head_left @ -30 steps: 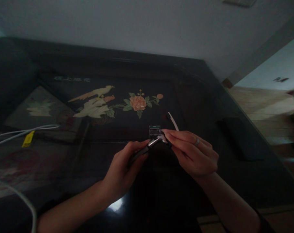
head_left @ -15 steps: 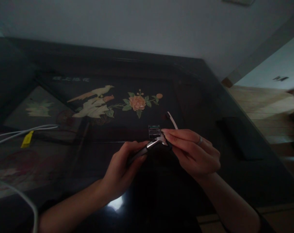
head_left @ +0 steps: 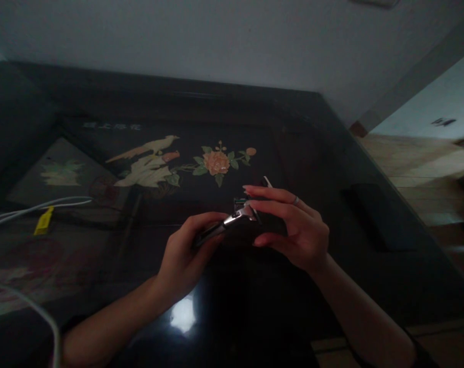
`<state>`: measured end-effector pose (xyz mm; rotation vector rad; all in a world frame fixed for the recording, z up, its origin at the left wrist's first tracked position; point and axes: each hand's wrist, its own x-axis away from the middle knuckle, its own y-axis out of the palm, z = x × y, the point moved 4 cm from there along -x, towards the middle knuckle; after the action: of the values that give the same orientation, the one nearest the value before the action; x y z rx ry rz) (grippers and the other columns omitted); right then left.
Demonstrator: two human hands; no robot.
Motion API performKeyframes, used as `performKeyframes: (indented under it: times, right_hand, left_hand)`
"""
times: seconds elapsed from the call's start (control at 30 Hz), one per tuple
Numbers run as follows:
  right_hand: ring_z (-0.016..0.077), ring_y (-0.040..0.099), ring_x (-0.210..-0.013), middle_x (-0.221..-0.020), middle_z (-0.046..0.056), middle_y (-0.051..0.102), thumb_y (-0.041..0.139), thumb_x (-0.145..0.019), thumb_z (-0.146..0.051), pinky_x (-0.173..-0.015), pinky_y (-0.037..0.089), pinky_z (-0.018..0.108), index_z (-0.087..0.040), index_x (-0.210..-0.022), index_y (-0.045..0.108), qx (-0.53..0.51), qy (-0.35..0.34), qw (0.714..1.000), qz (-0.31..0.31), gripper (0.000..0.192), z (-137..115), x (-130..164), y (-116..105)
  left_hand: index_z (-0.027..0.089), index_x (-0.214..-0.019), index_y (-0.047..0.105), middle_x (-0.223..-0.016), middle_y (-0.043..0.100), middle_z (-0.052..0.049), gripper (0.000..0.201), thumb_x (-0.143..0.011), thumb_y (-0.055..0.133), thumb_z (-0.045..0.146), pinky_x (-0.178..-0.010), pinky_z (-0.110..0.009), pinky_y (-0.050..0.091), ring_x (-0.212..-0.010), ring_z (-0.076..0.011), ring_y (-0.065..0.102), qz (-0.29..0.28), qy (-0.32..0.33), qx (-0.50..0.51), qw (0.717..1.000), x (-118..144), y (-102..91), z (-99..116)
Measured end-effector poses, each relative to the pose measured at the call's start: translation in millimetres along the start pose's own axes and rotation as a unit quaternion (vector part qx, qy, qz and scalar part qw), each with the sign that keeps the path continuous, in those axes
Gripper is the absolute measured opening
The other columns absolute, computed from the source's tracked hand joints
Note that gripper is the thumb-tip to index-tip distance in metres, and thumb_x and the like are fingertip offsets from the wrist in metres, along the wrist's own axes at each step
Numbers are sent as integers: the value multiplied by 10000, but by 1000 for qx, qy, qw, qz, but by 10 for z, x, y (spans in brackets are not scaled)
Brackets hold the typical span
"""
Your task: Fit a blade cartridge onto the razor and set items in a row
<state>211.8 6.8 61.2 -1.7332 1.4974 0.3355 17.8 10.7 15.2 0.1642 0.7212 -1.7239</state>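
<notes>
A dark lacquered table with an inlaid bird and peony picture fills the view; white cables with a yellow tag lie at its left. Above its near part, the left hand curls its fingers tight round the handle of a razor. The right hand meets the razor's head, fingers extended and slightly parted; the dimness hides whether they pinch the cartridge. The cartridge looks seated on the handle, with the razor not yet set down
</notes>
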Motion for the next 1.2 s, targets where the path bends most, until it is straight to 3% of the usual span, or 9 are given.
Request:
performKeyframes:
  times: [0.13,0.27,0.43,0.67,0.9,1.2]
  right_hand:
    - [237,651,-1115,-1202,59,695,718,-824,-206,-953,527,397,-254,-1138,681,-117,79,990,6,320,64,18,7]
    - [225,666,-1073,-1152,46,711,758,-778,-168,-925,537,373,-256,-1075,702,-157,104,982,24,315,68,33,22]
    - [227,677,-1040,-1108,64,719,780,-751,-162,-899,553,383,-236,-1043,706,-150,96,983,35,310,58,27,31]
    - [235,693,-1023,-1073,88,736,738,-804,-285,-854,579,381,-214,-1011,709,-157,103,982,33,221,67,7,23]
    - [222,676,-1059,-1113,68,718,744,-795,-205,-924,552,395,-235,-1063,700,-138,96,983,70,273,76,46,63]
    - [202,679,-1058,-1078,65,727,728,-814,-214,-912,568,354,-220,-1055,699,-180,107,975,68,242,98,27,90]
  left_hand:
    - [217,-1131,593,-990,727,-15,279,-878,587,99,-722,-174,547,-828,-114,696,-8,15,-7,1000,-26,-6,22]
    - [199,-1129,618,-970,738,-23,271,-883,569,100,-697,-176,534,-797,-117,694,-41,15,-26,999,-87,4,82]
    - [194,-1125,667,-827,719,-11,257,-899,560,136,-637,-178,500,-687,-109,653,-68,11,-22,997,-143,9,111]
    - [195,-1139,680,-812,705,-26,269,-903,554,168,-631,-201,487,-692,-128,636,-102,-5,-4,995,-131,14,51]
    - [200,-1143,681,-859,714,-30,265,-909,558,177,-662,-204,492,-743,-134,647,-76,-25,0,997,-134,24,34]
    - [192,-1083,708,-876,732,-43,226,-893,585,196,-671,-218,508,-771,-152,665,-75,-55,23,995,-136,41,17]
